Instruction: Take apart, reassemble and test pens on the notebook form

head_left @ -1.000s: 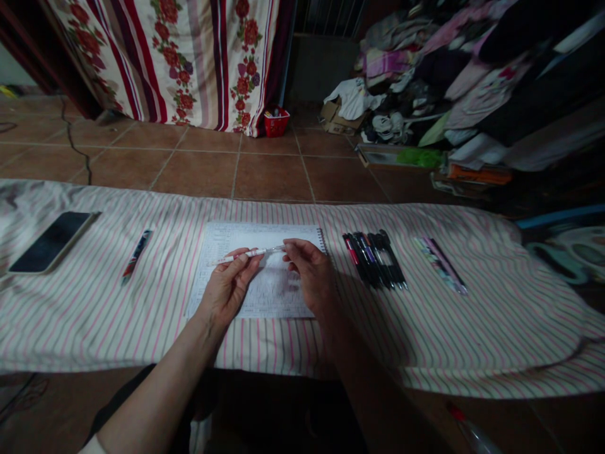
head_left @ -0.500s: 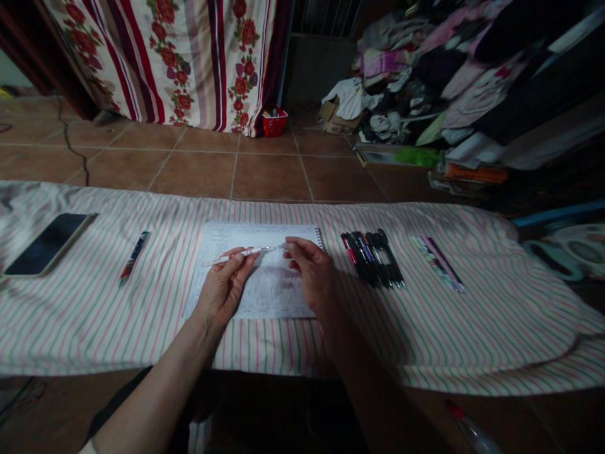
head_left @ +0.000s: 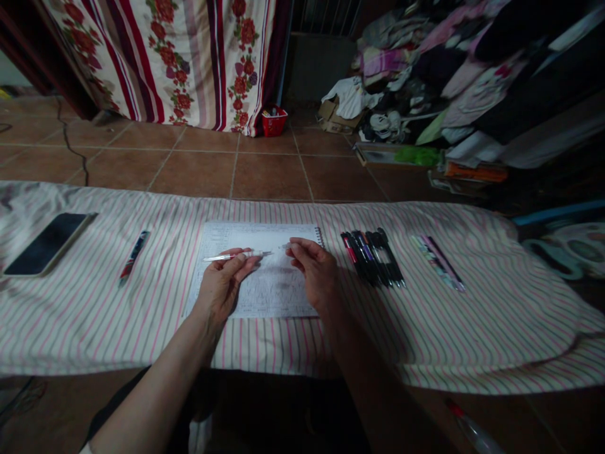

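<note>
My left hand pinches a slim white pen that lies level above a spiral notebook covered in writing. A small gap separates the pen's tip from my right hand, whose fingers are pinched on a small clear piece, likely the pen's cap. Both hands hover over the notebook's upper half, on a striped cloth.
A row of several dark pens lies right of the notebook, with two patterned pens further right. A single pen and a phone lie to the left. Tiled floor, a floral curtain and piled clothes are beyond.
The pen was held at both ends by both hands; now the right hand's piece has come off the tip and the left hand has drawn the pen slightly left.
</note>
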`<action>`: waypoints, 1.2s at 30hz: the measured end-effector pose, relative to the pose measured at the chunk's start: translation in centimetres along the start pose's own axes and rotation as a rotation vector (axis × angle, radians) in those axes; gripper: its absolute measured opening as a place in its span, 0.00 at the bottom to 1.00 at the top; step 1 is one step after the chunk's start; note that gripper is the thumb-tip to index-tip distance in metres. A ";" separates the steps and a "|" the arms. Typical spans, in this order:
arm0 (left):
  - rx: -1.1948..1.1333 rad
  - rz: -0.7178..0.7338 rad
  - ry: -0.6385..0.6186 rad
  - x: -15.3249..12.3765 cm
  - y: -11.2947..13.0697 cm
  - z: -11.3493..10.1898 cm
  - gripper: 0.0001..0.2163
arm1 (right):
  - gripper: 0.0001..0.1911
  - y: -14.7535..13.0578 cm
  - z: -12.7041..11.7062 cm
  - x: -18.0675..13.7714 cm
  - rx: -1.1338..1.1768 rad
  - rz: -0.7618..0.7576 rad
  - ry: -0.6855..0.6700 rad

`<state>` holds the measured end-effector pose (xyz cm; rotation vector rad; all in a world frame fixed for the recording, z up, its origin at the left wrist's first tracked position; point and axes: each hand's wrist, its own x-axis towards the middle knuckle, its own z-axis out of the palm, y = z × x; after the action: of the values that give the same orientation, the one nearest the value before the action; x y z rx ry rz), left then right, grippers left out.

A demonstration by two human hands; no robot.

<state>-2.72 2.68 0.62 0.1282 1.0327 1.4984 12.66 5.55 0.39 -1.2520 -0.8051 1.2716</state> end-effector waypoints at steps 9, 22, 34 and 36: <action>0.067 0.002 0.035 0.2 -0.5 0.5 0.07 | 0.12 0.0 -0.7 0.3 0.023 0.013 0.031; 0.148 -0.095 0.162 0.2 -0.6 0.6 0.06 | 0.13 0.1 -1.2 0.3 -0.028 0.004 0.028; 0.311 -0.091 0.099 -0.6 -0.6 0.6 0.09 | 0.13 -0.3 -1.3 -0.1 0.018 0.022 0.028; 0.480 0.141 0.030 -0.5 -0.9 0.5 0.07 | 0.13 -0.3 -1.3 -0.1 0.018 0.020 0.028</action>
<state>-1.62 2.33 0.55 0.5281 1.4176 1.3536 14.00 5.18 0.46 -1.2634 -0.7614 1.2721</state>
